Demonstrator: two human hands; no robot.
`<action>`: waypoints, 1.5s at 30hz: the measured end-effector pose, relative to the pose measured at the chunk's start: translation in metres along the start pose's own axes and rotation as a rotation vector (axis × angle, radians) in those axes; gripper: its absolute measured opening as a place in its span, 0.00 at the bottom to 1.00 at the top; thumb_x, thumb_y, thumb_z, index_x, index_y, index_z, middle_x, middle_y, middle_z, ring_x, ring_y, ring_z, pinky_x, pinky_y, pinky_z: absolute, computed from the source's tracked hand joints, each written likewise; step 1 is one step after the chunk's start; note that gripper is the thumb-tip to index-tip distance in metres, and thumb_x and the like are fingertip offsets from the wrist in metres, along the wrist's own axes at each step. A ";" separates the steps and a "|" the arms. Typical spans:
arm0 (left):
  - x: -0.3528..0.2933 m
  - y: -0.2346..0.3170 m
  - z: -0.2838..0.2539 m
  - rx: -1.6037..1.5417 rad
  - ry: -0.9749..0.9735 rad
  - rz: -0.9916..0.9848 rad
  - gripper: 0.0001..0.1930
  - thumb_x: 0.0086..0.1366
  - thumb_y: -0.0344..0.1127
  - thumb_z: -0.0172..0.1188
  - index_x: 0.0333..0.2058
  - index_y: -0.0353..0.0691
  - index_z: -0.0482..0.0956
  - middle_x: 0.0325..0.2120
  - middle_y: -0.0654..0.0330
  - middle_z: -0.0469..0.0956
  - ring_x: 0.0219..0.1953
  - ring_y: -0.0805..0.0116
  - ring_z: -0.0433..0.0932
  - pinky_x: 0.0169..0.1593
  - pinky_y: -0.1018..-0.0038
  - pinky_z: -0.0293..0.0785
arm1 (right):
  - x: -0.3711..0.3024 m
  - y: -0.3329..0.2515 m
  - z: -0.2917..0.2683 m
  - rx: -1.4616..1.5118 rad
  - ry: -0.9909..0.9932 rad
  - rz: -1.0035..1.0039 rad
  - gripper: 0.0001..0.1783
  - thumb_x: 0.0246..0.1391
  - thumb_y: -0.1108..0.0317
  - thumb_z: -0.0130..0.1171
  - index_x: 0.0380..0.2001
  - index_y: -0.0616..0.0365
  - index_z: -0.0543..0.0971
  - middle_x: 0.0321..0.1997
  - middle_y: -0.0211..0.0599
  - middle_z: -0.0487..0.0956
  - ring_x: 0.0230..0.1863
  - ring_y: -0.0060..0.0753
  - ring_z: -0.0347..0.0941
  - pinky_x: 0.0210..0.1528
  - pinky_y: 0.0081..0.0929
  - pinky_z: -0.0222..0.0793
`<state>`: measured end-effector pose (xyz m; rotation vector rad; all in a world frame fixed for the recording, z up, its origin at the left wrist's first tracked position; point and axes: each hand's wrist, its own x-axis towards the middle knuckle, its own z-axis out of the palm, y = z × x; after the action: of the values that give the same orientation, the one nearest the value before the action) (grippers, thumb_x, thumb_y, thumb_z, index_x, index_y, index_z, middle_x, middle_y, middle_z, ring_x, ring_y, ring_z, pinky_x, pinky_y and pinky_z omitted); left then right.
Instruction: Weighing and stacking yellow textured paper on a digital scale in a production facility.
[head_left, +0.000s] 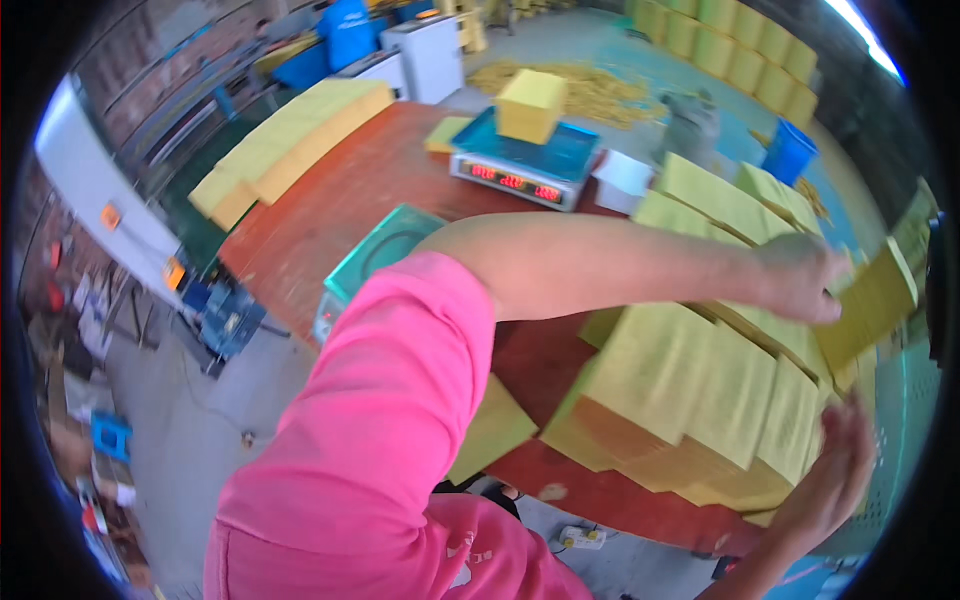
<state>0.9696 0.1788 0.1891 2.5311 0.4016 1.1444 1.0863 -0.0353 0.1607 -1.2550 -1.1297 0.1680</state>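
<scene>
My left arm, in a pink sleeve, reaches across the table to the far right. My left hand (800, 280) is closed at the edge of a tilted stack of yellow paper (868, 305), which stands up at an angle; its fingertips are partly hidden. Lower down on the right, my right hand (832, 475) has its fingers stretched out beside the end of the paper rows, with nothing seen in it. Between my arms and the table edge lie overlapping yellow paper stacks (690, 380), leaning on one another in rows.
A red-brown table (310, 235) bears a digital scale (520, 165) with a yellow paper block (531, 105) on it. A second scale with a green-blue pan (375, 250) is partly behind my arm. A long paper row (300, 140) lies far left. A blue bin (790, 152) stands beyond.
</scene>
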 end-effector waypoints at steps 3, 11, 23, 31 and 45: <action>-0.106 0.002 -0.081 0.158 -0.038 0.092 0.20 0.55 0.40 0.62 0.43 0.31 0.77 0.35 0.46 0.79 0.43 0.47 0.77 0.49 0.57 0.73 | -0.092 0.002 0.050 0.289 -0.653 -0.146 0.23 0.57 0.59 0.57 0.45 0.71 0.76 0.43 0.49 0.78 0.40 0.36 0.76 0.45 0.32 0.73; -0.464 0.003 -0.293 -0.119 0.085 -0.921 0.14 0.66 0.36 0.58 0.47 0.34 0.78 0.43 0.58 0.80 0.46 0.68 0.78 0.49 0.71 0.74 | -0.347 0.039 0.243 -0.172 -0.978 -0.453 0.23 0.44 0.77 0.58 0.49 0.57 0.78 0.56 0.45 0.74 0.51 0.46 0.71 0.56 0.43 0.65; -0.770 0.109 -0.231 -0.670 0.335 -1.698 0.12 0.68 0.39 0.54 0.40 0.36 0.79 0.35 0.60 0.80 0.37 0.70 0.79 0.41 0.73 0.76 | -0.366 0.001 0.255 -0.286 -0.691 -0.338 0.19 0.48 0.82 0.56 0.45 0.60 0.76 0.54 0.45 0.74 0.51 0.47 0.71 0.54 0.37 0.68; -0.696 0.062 -0.246 -0.621 0.664 -1.506 0.14 0.70 0.41 0.52 0.44 0.35 0.76 0.37 0.54 0.79 0.38 0.66 0.80 0.42 0.71 0.77 | -0.395 0.034 0.177 0.158 -0.039 1.003 0.17 0.61 0.64 0.56 0.51 0.58 0.70 0.44 0.34 0.76 0.45 0.29 0.73 0.49 0.29 0.69; -0.571 -0.101 -0.279 -1.010 0.563 -1.419 0.25 0.60 0.46 0.64 0.52 0.39 0.74 0.46 0.63 0.78 0.48 0.68 0.76 0.52 0.68 0.72 | -0.375 0.023 0.179 0.120 -0.272 1.023 0.15 0.55 0.73 0.56 0.46 0.68 0.75 0.38 0.34 0.79 0.36 0.24 0.74 0.39 0.25 0.70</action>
<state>0.3811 0.1016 -0.0602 0.6332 1.1061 0.9367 0.7802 -0.1534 -0.0948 -1.6300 -0.5827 1.1773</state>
